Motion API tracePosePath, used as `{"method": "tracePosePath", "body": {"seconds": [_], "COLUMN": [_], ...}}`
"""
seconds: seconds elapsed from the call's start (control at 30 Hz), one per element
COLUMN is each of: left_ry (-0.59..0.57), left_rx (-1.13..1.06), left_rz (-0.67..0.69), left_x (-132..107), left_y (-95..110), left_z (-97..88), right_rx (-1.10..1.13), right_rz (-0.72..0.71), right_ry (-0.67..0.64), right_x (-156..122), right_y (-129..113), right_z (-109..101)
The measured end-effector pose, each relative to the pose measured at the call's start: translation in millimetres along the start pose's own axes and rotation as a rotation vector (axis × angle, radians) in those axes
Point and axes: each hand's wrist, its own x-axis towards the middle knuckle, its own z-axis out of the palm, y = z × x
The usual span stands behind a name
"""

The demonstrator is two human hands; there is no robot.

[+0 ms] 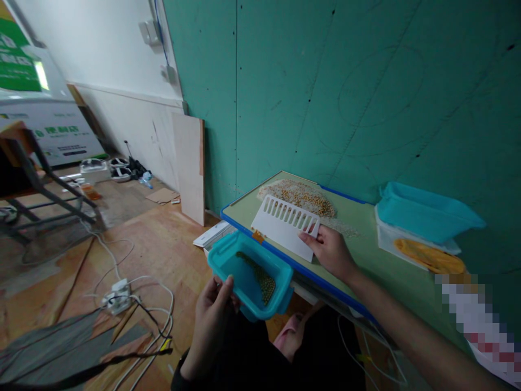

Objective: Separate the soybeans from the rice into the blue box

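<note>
My left hand [211,315] grips the near rim of a teal plastic box [248,271], held just below the table's blue front edge [285,255]. A small heap of green beans [262,279] lies inside the box. My right hand [329,250] pinches a white slotted plastic scraper [285,225] that rests flat on the green tabletop, its lower edge at the table edge above the box. Beyond the scraper lies a spread pile of mixed grains and yellow beans [301,195].
At the table's right end stand a teal box [423,209], a white tray and a yellow lid [427,255]. A green wall backs the table. On the wooden floor to the left lie a power strip [116,296] and cables; a board leans on the wall.
</note>
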Motion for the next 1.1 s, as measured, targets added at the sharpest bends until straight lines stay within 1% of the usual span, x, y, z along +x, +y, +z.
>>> {"method": "tracePosePath", "body": {"seconds": [0.23,0.43,0.6,0.8,0.93,1.1], "left_ry": [0.027,0.056,0.071,0.093,0.113,0.088], "left_rx": [0.008,-0.042,-0.117,-0.1,-0.117,-0.098], "left_rz": [0.013,0.02,0.038,0.057,0.039,0.059], "left_x": [-1,6,15,20,24,30], "left_y": [3,-3,-2,5,7,9], "left_z": [0.8,-2.3,-2.0,-0.9,-2.0,-4.1], "right_rx": [-0.024,-0.064,-0.071,-0.071,-0.063,-0.074], "right_rz": [0.007,-0.002,-0.009,-0.009,-0.018,-0.034], "right_ry": [0.002,-0.006,-0.016,-0.013,-0.022,-0.022], "right_x": [-14,-21,-21,-21,-20,-16], "right_y": [-1,-5,-9,-13,-13,-15], "right_z": [-11,-13,-12,-9,-6,0]}}
